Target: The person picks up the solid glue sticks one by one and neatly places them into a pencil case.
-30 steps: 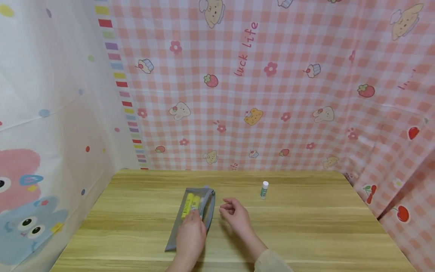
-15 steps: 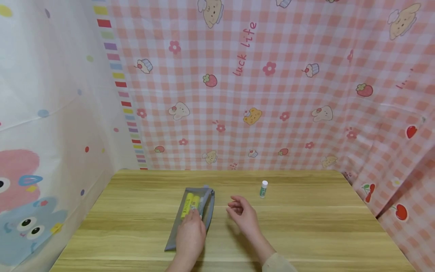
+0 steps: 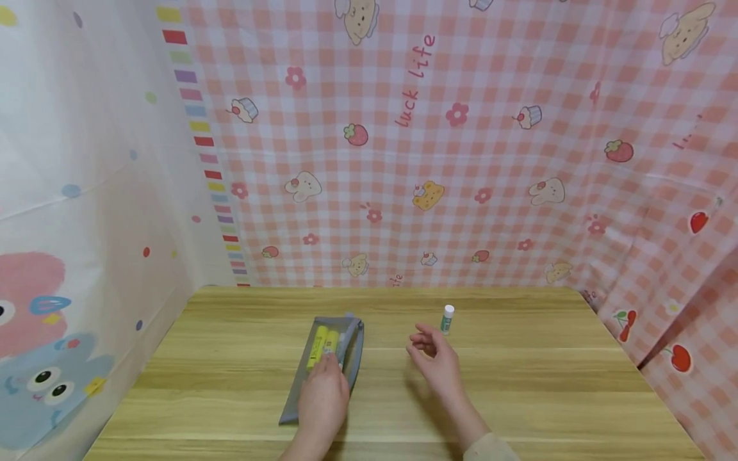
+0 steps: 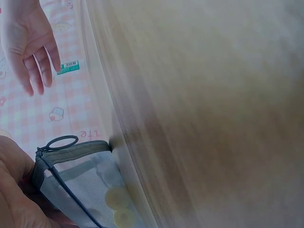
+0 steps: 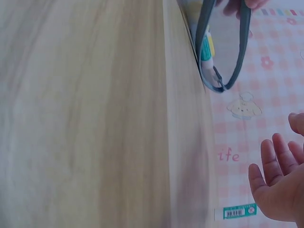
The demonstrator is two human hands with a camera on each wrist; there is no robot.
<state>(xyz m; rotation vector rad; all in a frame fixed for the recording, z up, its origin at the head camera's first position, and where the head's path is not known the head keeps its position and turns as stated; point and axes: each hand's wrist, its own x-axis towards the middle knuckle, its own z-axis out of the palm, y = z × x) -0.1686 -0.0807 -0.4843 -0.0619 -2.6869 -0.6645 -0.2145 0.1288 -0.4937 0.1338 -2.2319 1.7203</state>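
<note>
A grey mesh pencil case (image 3: 292, 398) lies on the table left of centre, its zipped side parted into a gap. My left hand (image 3: 324, 397) grips its upper layer near that opening; in the right wrist view the fingers (image 5: 232, 6) hold the rim raised. Inside are yellow tubes (image 3: 317, 346) and a green-and-white stick (image 5: 205, 50). My right hand (image 3: 441, 368) holds nothing, fingers loosely bent, just in front of a white-capped green glue stick (image 3: 448, 319) that stands upright. Seen from the left wrist, the fingers overlap the glue stick (image 4: 69, 67).
The wood-grain table (image 3: 548, 384) reaches back to a pink checked cloth (image 3: 501, 166) hanging behind it. A white patterned cloth (image 3: 109, 224) hangs along the left side. The pencil case has a zip pull ring (image 4: 64, 141) at its corner.
My right hand has moved away from the pencil case, rightward and slightly forward, to near the glue stick. The left hand and pencil case have stayed in place.
</note>
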